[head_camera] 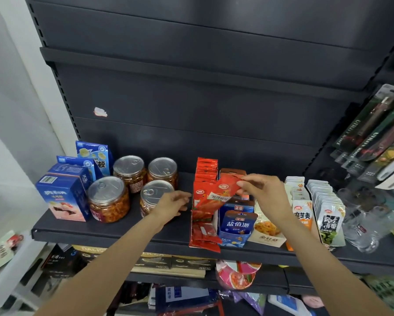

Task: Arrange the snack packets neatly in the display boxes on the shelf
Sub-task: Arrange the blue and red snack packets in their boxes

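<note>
My right hand [261,190] pinches the top edge of a red snack packet [216,197], held tilted over the red display box [199,224] on the dark shelf [114,231]. More red packets [206,172] stand in a row in that box, and a few lie at its front [205,236]. My left hand [173,205] hovers just left of the box with fingers loosely curled, holding nothing. To the right stand a blue display box [237,224] of blue packets, a beige box [267,233] and rows of white packets [328,208].
Several clear jars [109,199] with metal lids and blue cartons [63,195] fill the shelf's left side. Glass mugs [362,226] stand at the far right, with hanging packaged goods [378,133] above. The lower shelf holds boxes and bags [237,274].
</note>
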